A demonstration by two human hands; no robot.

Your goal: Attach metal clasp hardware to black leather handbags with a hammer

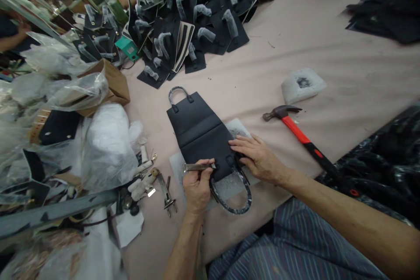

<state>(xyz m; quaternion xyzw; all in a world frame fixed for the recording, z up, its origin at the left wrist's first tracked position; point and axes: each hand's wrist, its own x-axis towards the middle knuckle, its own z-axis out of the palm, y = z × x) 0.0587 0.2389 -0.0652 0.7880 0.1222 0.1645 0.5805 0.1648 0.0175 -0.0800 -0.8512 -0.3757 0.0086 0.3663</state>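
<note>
Student: Which inscriptions can be read in the head view?

Instructor: None. Any print on the teal box point(127, 48) is too blurred to decipher, and any on the small white tag point(151, 192) is too small.

Student: And the hammer point(293, 127)?

Instructor: Red ovals mark its dark grip; no lettering resolves. The white block point(292, 94) carries a dark smudge, without legible characters.

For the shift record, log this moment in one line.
left grip: holding metal tool | right grip: touching black bag piece | claw hammer: lying unheld
</note>
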